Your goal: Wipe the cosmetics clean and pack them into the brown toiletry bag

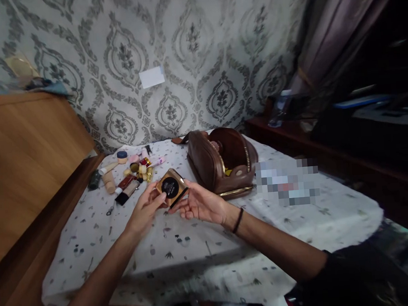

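A small square gold box with a round black label (172, 186) is held up over the table between both hands. My left hand (145, 211) grips its left side, thumb on the front. At its right edge, my right hand (206, 203) supports it with the thumb and fingers, the lower fingers partly curled beneath. Behind and to the right stands a brown leather bag (205, 164), unzipped and gaping, with something yellow inside. Various cosmetics lie at the left back, among them a jar with a dark blue lid (122, 156), a beige tube (109, 183) and a black-capped bottle (127, 192).
The table has a patterned white cloth (205, 261). A wooden cabinet (23, 153) borders it on the left, a patterned wall behind. A blurred-out item (287, 182) lies right of the bag. A plastic bottle (281, 108) stands on the dark red surface at the right back.
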